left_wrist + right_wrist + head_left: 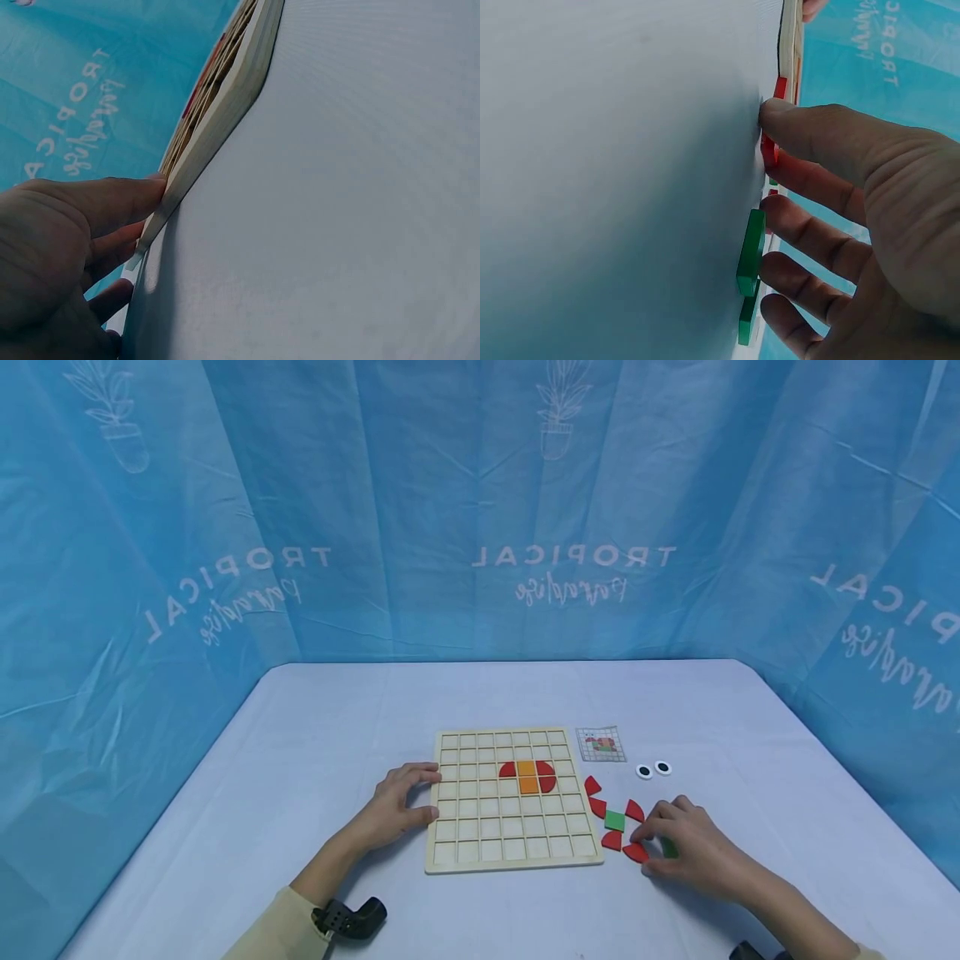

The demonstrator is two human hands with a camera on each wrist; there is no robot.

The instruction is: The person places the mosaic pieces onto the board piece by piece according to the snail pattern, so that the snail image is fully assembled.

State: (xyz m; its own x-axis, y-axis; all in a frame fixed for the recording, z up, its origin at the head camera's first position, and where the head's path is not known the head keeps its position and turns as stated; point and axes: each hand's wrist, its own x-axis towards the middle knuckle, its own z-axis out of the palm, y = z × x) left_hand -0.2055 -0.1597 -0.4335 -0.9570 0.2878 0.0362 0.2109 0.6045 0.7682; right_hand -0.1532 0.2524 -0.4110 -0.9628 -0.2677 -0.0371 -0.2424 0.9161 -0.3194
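Note:
A wooden grid board (491, 846) lies on the table with two orange squares (528, 777) and several red quarter-circle pieces (547, 777) in its cells. At its left edge my left hand (393, 804) rests with thumb and fingers spread, fingertips touching the rim, as the left wrist view also shows. To the right of the board, my right hand (693, 846) pinches a loose red quarter-circle piece (635, 853) between thumb and index finger, low at the tabletop. Green pieces (751, 253) lie beneath its other fingers, which are loosely bent.
Several more red quarter-circles (612, 841) and a green square (614, 821) lie between board and right hand. Two white eye discs (653, 769) are farther back. A small pattern card (601, 744) lies beside the board's back right corner. A blue curtain (480, 510) hangs behind the table.

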